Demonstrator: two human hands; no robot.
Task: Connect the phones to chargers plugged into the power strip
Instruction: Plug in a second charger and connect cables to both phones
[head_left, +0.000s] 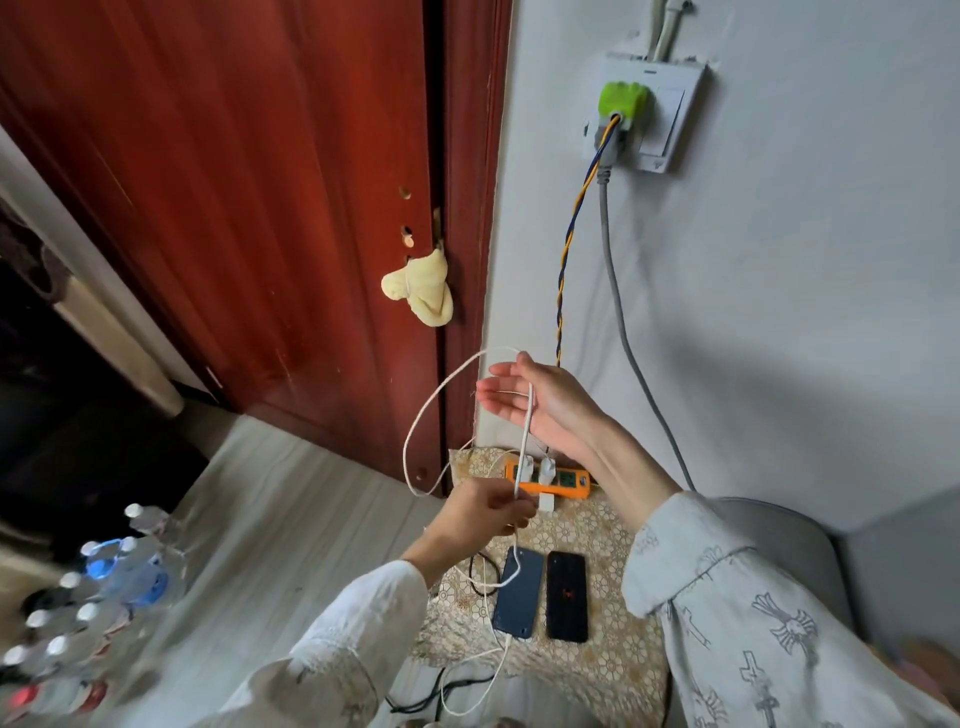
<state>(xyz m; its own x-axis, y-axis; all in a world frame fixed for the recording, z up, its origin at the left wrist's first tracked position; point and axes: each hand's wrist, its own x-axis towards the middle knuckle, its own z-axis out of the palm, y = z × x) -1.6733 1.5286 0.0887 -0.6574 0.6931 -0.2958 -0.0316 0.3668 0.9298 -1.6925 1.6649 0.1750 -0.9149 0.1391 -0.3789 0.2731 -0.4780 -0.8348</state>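
An orange power strip (569, 483) lies on a patterned cloth (602, 660) by the wall, with two white chargers (536, 470) plugged in and a white cube adapter (546, 503) lying in front. A blue phone (511, 605) and a black phone (567, 597) lie side by side below it; a white cable enters the blue phone's bottom end. My left hand (491, 512) pinches a white cable (447, 384) near its lower end. My right hand (535, 397) is raised, palm up with fingers extended, and the cable loops over it.
A red-brown door (249, 197) with a yellow cloth (421, 291) stuffed at the latch stands left. A wall socket (649, 114) with a green plug feeds twisted and grey cords down. Several water bottles (104, 587) crowd the lower left. Black cables lie by the cloth.
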